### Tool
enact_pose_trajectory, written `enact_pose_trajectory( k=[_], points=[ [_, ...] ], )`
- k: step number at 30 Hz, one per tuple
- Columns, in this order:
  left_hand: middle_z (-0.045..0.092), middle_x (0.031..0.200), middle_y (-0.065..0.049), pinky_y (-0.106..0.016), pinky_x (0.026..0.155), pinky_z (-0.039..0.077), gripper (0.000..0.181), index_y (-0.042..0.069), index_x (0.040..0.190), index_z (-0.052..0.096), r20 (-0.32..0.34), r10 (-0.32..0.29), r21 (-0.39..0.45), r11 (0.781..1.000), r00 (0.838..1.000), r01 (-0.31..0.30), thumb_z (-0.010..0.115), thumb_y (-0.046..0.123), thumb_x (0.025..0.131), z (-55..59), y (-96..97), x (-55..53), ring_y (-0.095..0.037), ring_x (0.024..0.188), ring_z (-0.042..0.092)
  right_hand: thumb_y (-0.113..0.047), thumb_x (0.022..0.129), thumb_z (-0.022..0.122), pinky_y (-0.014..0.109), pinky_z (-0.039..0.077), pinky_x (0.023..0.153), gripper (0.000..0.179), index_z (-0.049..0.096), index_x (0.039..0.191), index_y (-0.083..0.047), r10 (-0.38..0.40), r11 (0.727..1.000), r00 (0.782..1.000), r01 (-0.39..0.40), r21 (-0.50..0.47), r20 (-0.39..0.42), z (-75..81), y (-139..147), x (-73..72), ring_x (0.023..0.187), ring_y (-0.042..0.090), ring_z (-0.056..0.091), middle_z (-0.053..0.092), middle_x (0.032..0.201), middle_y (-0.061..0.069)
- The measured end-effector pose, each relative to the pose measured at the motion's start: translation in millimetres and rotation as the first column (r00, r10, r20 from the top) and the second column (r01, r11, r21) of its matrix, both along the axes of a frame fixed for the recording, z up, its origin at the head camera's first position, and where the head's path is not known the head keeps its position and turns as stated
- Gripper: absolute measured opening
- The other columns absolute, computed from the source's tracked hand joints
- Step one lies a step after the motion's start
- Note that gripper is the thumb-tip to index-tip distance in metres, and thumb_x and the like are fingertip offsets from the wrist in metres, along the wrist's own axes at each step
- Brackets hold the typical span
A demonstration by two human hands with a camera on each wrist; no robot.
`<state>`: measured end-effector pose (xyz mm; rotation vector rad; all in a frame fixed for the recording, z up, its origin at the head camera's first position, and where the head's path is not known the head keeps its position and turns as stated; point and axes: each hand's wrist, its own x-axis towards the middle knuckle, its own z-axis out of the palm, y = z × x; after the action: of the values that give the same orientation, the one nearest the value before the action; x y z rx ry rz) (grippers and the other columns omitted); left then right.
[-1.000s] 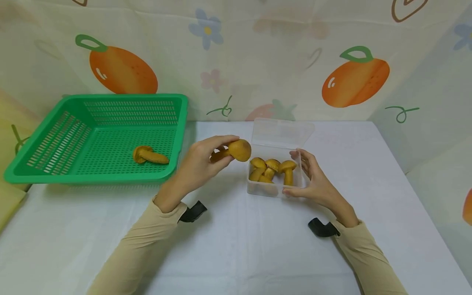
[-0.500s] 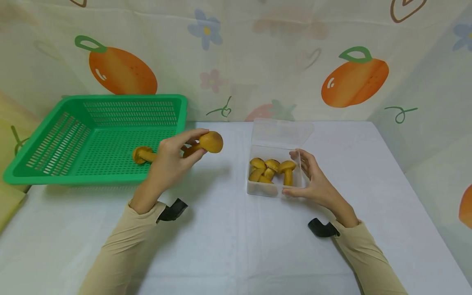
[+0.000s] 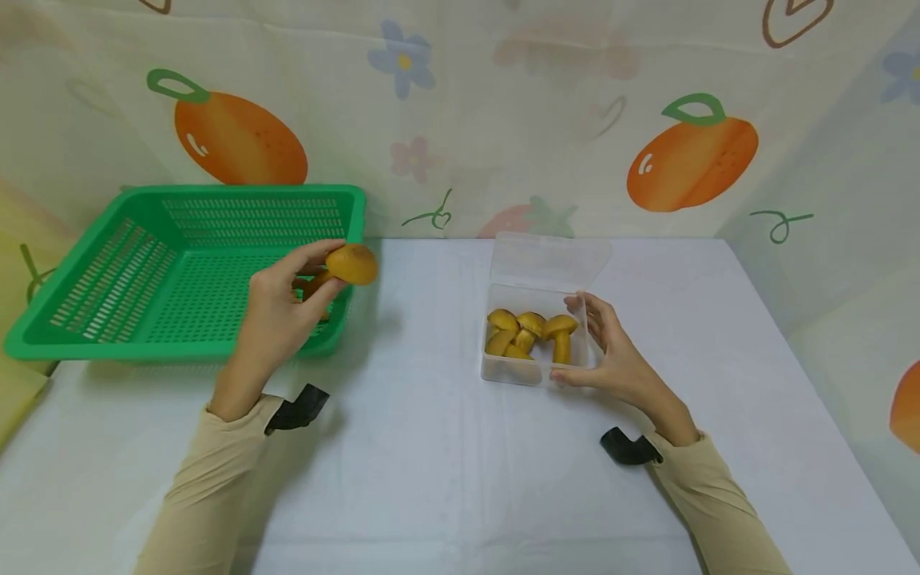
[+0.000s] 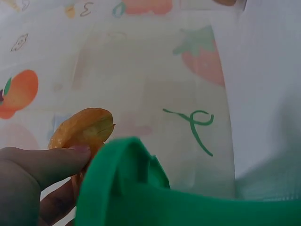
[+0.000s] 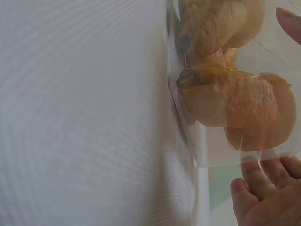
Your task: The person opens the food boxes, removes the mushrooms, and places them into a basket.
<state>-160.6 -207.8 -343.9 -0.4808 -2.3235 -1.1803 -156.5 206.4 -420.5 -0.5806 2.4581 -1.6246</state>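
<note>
My left hand [image 3: 273, 307] pinches a yellow-brown mushroom [image 3: 352, 264] between thumb and fingers, above the right rim of the green plastic basket [image 3: 136, 351]. In the left wrist view the mushroom [image 4: 82, 126] shows beyond the basket's green rim [image 4: 211, 207]. Behind that hand, another mushroom in the basket is almost wholly hidden. To the right, a clear plastic box [image 3: 512, 370] with its lid [image 3: 549, 259] raised contains several mushrooms [image 3: 561, 329]. My right hand [image 3: 621, 351] grips the box's right side, thumb at the front. The right wrist view shows mushrooms [image 5: 249, 106] through its clear wall.
The white-covered table [image 3: 431, 463] reaches back to a printed cloth backdrop [image 3: 460, 104]. Black wrist mounts [image 3: 298, 409] project from both sleeves. A yellow cloth [image 3: 21, 391] lies at the far left, near the basket.
My left hand has carried the mushroom leftward from beside the box to the basket's right rim, covering the mushroom inside the basket. My right hand has stayed on the box.
</note>
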Motion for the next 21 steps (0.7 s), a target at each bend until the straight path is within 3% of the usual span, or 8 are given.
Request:
enact_pose_trajectory(
  k=[12, 18, 21],
  points=[
    [0.071, 0.114, -0.019, -0.001, 0.073, 0.045, 0.040, 0.007, 0.128, 0.066, 0.060, 0.103, -0.043, 0.994, 0.993, -0.100, 0.072, 0.000, 0.088, -0.9, -26.8, -1.2, 0.012, 0.090, 0.055, -0.001, 0.071, 0.087, 0.061, 0.012, 0.121, 0.109, 0.016, 0.154, -0.009, 0.006, 1.000, 1.000, -0.006, -0.016, -0.025, -2.5, -1, -0.1, 0.147, 0.038, 0.025, 0.031, 0.154, 0.019],
    [0.070, 0.111, -0.022, 0.001, 0.073, 0.042, 0.039, 0.008, 0.128, 0.066, 0.131, 0.175, -0.098, 0.982, 0.976, -0.162, 0.070, 0.003, 0.090, -1.7, -41.7, -1.6, 0.015, 0.085, 0.053, -0.001, 0.071, 0.086, 0.060, 0.013, 0.121, 0.108, 0.017, 0.153, -0.008, 0.002, 1.000, 1.000, -0.002, -0.016, -0.021, -3.1, -1, -0.2, 0.147, 0.038, 0.025, 0.031, 0.154, 0.019],
    [0.069, 0.112, -0.025, 0.002, 0.071, 0.039, 0.039, 0.008, 0.130, 0.064, 0.179, 0.218, -0.128, 0.972, 0.959, -0.197, 0.070, 0.007, 0.092, -0.4, -48.1, -1.2, -0.007, 0.088, 0.066, -0.001, 0.071, 0.086, 0.059, 0.013, 0.121, 0.109, 0.016, 0.154, -0.009, -0.001, 1.000, 1.000, 0.000, -0.012, -0.020, -2.6, 0, 0.0, 0.147, 0.037, 0.026, 0.031, 0.154, 0.019]
  ],
)
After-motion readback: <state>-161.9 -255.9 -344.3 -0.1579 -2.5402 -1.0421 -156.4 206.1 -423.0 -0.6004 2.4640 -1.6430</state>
